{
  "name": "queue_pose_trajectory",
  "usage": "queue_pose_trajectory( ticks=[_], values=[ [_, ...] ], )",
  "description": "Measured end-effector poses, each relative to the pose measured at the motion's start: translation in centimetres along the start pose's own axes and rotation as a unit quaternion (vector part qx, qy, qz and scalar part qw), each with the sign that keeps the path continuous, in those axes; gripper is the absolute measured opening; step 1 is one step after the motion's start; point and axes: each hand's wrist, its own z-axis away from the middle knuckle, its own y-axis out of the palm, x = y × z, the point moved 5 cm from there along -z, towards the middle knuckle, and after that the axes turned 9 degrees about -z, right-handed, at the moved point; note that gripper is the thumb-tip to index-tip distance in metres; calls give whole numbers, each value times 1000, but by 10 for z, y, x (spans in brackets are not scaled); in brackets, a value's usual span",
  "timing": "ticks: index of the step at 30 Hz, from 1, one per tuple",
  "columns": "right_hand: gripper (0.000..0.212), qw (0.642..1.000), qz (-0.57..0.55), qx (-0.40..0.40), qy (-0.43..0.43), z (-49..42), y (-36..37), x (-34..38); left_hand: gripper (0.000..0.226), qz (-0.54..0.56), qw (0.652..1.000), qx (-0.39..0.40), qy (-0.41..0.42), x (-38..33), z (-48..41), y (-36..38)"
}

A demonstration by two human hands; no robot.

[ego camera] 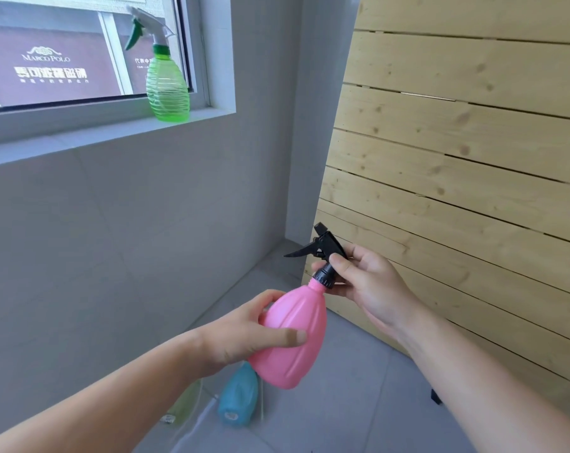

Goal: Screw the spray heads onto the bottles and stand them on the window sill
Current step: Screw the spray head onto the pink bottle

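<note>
A pink bottle (293, 335) is tilted in mid-air in front of me, and my left hand (244, 335) grips its body. On its neck sits a black spray head (326, 253), trigger pointing left. My right hand (365, 282) pinches the head at its collar. A green bottle (167, 86) with a white and green spray head stands upright on the window sill (91, 132). A blue bottle (239, 400) lies on the floor below my hands. Beside the blue one, a pale green bottle (185, 403) is partly hidden by my left forearm.
A wooden slatted panel (457, 174) leans against the wall on the right. The grey tiled floor (342, 403) runs to the corner. A thin white tube (202, 416) lies by the bottles on the floor.
</note>
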Motion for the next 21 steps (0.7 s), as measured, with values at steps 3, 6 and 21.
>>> queue_pose_trajectory(
  ticks=[3,6,21],
  values=[
    [16,1000,17,17,1,0,1,-3,66,5,1000,6,5,-1,1,0],
    [20,998,36,53,-5,-1,3,-3,61,6,1000,16,15,-6,2,1],
    [18,990,86,108,12,-14,2,-7,74,-42,998,-43,25,-9,-7,-3]
  ],
)
